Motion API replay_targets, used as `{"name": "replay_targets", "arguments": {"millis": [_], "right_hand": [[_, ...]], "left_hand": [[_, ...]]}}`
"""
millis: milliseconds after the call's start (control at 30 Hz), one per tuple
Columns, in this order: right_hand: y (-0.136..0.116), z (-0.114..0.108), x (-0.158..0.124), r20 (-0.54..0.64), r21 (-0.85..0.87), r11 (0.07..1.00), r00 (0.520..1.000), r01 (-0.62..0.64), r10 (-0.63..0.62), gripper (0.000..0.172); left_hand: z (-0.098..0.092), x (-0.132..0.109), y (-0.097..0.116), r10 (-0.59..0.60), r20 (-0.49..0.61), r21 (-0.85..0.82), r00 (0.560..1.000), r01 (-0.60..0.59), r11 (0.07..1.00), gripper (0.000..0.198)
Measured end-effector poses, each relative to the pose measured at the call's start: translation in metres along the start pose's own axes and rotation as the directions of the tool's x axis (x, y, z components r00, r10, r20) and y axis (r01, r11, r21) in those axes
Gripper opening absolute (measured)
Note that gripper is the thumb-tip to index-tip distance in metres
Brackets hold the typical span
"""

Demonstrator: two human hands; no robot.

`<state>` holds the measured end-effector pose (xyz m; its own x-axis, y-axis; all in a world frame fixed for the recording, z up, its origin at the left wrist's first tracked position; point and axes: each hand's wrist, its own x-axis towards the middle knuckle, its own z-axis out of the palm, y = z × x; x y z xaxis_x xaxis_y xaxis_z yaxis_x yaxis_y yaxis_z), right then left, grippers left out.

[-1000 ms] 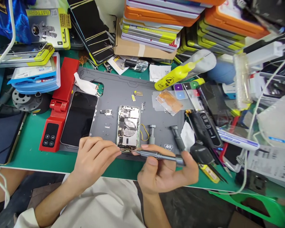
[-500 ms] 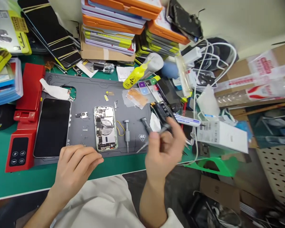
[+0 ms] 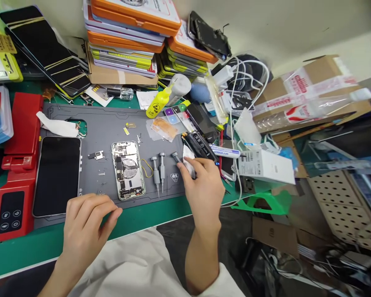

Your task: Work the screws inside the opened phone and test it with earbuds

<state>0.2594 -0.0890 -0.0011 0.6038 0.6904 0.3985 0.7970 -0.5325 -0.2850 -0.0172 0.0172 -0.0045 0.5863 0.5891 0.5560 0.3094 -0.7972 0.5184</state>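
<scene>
An opened phone (image 3: 129,170) lies on the grey mat (image 3: 102,119), its inner parts showing. To its right two grey screwdrivers (image 3: 156,175) lie side by side, beside a yellow band (image 3: 147,169). My right hand (image 3: 203,187) is at the mat's right end, fingers bent over a white tissue (image 3: 189,163); the head of another screwdriver (image 3: 176,157) shows by its fingertips. What those fingers grip is partly hidden. My left hand (image 3: 86,218) rests at the mat's front edge, fingers curled together, and anything inside is hidden. A black phone screen (image 3: 58,175) lies left of the opened phone.
A red device (image 3: 17,173) stands at the left. Behind the mat are stacked orange boxes (image 3: 132,16) and a yellow bottle (image 3: 158,102). White cables and a white box (image 3: 266,166) lie at the right. Small parts (image 3: 97,155) dot the mat.
The view has shifted to the right. A second screwdriver now lies beside the one near the opened phone. My right hand has come down to the tissue and the remaining screwdriver.
</scene>
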Motion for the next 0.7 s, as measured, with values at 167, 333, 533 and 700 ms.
{"name": "replay_targets", "arguments": {"millis": [167, 333, 533, 700], "right_hand": [[0.006, -0.004, -0.002, -0.044, 0.083, 0.995, 0.997, 0.061, -0.057, 0.023], [-0.013, -0.003, -0.012, -0.196, 0.298, 0.941, 0.975, 0.163, -0.107, 0.017], [-0.030, 0.001, -0.022, -0.217, 0.484, 0.841, 0.964, 0.242, -0.152, 0.033], [-0.051, 0.001, -0.027, -0.249, 0.654, 0.725, 0.966, 0.216, -0.064, 0.053]], "left_hand": [[0.000, 0.003, 0.000, -0.006, -0.013, 0.006, 1.000, 0.006, 1.000, 0.012], [0.000, 0.002, 0.000, -0.031, -0.022, 0.052, 0.999, 0.033, 0.998, 0.014], [0.000, 0.000, 0.001, -0.039, -0.001, 0.046, 0.999, 0.039, 0.998, 0.020], [-0.002, 0.001, 0.005, -0.071, -0.018, 0.068, 0.997, 0.072, 0.995, 0.022]]}}
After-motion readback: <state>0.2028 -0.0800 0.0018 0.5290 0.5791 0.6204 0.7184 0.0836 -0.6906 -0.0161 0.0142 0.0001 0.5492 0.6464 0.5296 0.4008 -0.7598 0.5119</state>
